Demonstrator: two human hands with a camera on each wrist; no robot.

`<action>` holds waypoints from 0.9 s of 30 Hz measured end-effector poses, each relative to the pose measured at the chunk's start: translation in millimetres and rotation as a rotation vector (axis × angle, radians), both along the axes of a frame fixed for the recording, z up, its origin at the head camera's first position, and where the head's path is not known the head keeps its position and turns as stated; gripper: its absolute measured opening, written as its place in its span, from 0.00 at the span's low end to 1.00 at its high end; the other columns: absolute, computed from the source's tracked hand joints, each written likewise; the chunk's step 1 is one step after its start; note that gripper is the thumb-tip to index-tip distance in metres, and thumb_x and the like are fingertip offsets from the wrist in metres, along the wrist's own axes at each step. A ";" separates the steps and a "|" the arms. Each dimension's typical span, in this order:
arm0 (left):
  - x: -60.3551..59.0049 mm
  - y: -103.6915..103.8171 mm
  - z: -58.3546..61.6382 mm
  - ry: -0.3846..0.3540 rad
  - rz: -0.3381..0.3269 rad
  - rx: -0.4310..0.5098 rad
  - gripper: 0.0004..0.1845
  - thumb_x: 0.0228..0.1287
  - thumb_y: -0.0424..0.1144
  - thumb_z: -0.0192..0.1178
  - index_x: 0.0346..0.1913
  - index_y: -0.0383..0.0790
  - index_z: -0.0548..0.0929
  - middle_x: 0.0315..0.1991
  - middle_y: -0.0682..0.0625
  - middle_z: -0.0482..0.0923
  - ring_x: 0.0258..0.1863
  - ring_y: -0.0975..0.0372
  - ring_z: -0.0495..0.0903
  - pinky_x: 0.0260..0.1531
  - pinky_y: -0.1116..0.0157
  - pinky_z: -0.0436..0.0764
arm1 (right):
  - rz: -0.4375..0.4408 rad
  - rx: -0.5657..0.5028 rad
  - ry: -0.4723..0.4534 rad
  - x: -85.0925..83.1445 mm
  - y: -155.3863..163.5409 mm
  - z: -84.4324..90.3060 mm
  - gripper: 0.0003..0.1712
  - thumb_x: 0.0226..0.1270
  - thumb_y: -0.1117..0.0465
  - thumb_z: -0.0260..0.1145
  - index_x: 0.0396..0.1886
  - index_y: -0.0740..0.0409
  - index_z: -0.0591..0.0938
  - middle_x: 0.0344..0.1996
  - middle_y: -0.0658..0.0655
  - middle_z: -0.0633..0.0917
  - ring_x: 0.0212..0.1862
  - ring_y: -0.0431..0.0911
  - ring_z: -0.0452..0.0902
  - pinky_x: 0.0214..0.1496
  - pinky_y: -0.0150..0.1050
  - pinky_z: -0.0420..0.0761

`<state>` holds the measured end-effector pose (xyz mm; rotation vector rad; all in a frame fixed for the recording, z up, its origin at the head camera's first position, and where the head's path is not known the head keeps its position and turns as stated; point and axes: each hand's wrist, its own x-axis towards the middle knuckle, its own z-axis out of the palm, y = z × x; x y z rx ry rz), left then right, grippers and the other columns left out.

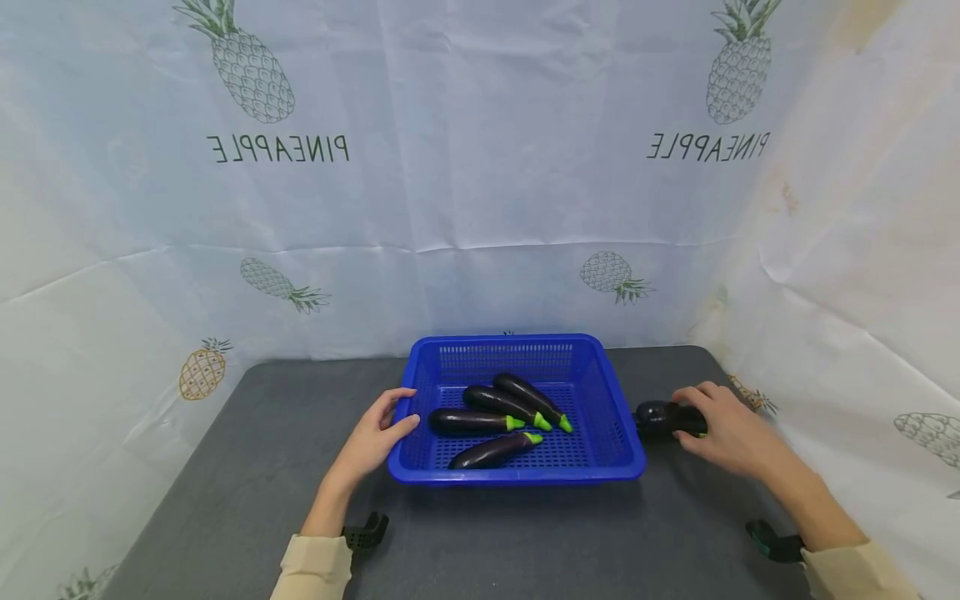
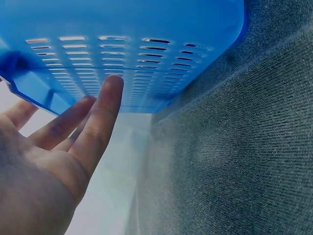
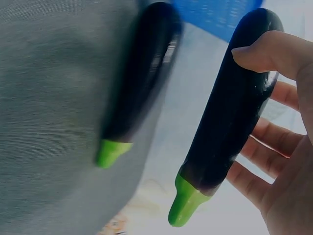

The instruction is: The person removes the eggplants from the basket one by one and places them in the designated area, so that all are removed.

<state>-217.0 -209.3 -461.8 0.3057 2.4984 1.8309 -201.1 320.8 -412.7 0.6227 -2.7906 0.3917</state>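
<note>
My left hand [image 1: 371, 437] holds the left rim of a blue plastic basket [image 1: 517, 477], with the thumb over the edge and other fingers against the slotted outer wall, as the left wrist view shows. Several dark purple eggplants with green stem ends, one of them an eggplant [image 1: 468, 422] at the left, lie inside. Right of the basket, my right hand [image 1: 731, 429] grips another eggplant [image 3: 230, 107], thumb on one side and fingers behind, its green end pointing away from the basket. A second loose eggplant [image 3: 142, 78] lies on the table beside it, mostly hidden in the head view.
The dark grey cloth-covered table [image 1: 300, 442] carries the basket near its back edge. A white curtain [image 1: 480, 167] printed with pineapples hangs behind and along both sides. A dark strap mount [image 1: 365, 532] sits at the left wrist, with another [image 1: 776, 542] at the right.
</note>
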 end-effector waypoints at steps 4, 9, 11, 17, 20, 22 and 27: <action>0.5 -0.1 0.1 -0.002 0.004 -0.004 0.25 0.74 0.41 0.62 0.70 0.41 0.71 0.71 0.34 0.67 0.66 0.39 0.73 0.55 0.43 0.80 | 0.007 -0.002 0.003 0.1 3.6 -15.6 0.25 0.53 0.62 0.78 0.51 0.56 0.81 0.44 0.59 0.80 0.45 0.56 0.76 0.39 0.54 0.79; 0.8 0.1 0.4 0.000 0.005 -0.001 0.25 0.74 0.41 0.62 0.70 0.41 0.71 0.71 0.34 0.68 0.66 0.39 0.73 0.54 0.43 0.80 | 0.021 0.012 0.015 -0.1 4.6 -32.0 0.26 0.50 0.62 0.80 0.50 0.56 0.82 0.42 0.56 0.79 0.43 0.56 0.77 0.39 0.54 0.80; 0.6 0.1 0.3 -0.002 -0.002 0.005 0.26 0.74 0.42 0.62 0.70 0.41 0.71 0.70 0.34 0.68 0.65 0.40 0.74 0.54 0.43 0.80 | 0.022 0.023 0.006 0.7 4.6 -37.1 0.26 0.50 0.62 0.80 0.50 0.55 0.82 0.42 0.55 0.79 0.43 0.55 0.78 0.39 0.53 0.80; 0.2 0.2 1.1 -0.001 -0.001 0.003 0.26 0.74 0.43 0.62 0.70 0.41 0.70 0.70 0.34 0.68 0.65 0.41 0.74 0.55 0.44 0.80 | 0.017 0.059 -0.035 2.3 2.9 -48.8 0.25 0.52 0.60 0.80 0.50 0.53 0.82 0.42 0.55 0.79 0.45 0.56 0.78 0.41 0.55 0.81; 0.1 0.3 1.9 0.001 -0.002 0.002 0.26 0.74 0.43 0.62 0.70 0.41 0.70 0.70 0.35 0.68 0.66 0.41 0.74 0.55 0.44 0.80 | 0.021 0.076 -0.039 1.4 1.8 -52.5 0.25 0.52 0.60 0.81 0.50 0.53 0.82 0.42 0.54 0.79 0.45 0.56 0.78 0.41 0.54 0.81; -0.2 0.2 1.8 0.001 -0.004 0.002 0.26 0.74 0.42 0.62 0.70 0.41 0.70 0.70 0.34 0.68 0.66 0.40 0.74 0.55 0.44 0.80 | 0.025 0.091 -0.036 0.5 0.9 -54.6 0.25 0.52 0.60 0.81 0.50 0.53 0.82 0.42 0.54 0.79 0.46 0.56 0.78 0.42 0.54 0.81; -0.3 0.2 0.1 -0.004 -0.007 0.009 0.26 0.74 0.42 0.62 0.70 0.41 0.70 0.70 0.34 0.68 0.65 0.40 0.74 0.54 0.44 0.81 | 0.036 0.124 -0.020 -0.6 -0.6 -58.5 0.25 0.51 0.59 0.82 0.49 0.54 0.82 0.42 0.54 0.80 0.46 0.57 0.78 0.42 0.54 0.81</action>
